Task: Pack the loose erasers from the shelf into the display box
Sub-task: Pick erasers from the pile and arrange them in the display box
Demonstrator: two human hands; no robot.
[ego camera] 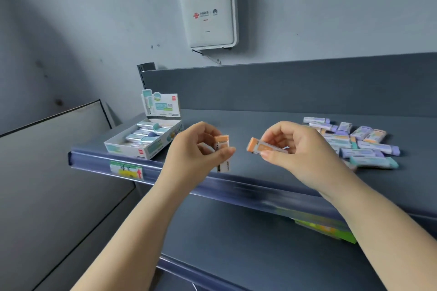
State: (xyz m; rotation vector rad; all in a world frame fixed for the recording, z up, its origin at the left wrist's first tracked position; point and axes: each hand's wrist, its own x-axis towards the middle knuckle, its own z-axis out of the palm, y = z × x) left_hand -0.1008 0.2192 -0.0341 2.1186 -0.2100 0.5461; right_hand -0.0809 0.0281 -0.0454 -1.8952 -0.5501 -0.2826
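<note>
While both hands are pinching orange erasers over the shelf's [260,125] front edge, the left hand [196,149], its eraser [223,151] upright, is sitting nearer the box [123,147] than the right hand [300,149], its eraser [262,147] lying crosswise.

Both bare forearms reach forward at chest height; the left hand [196,146] and the right hand [300,149] each have fingers curled, pinching something small.
</note>
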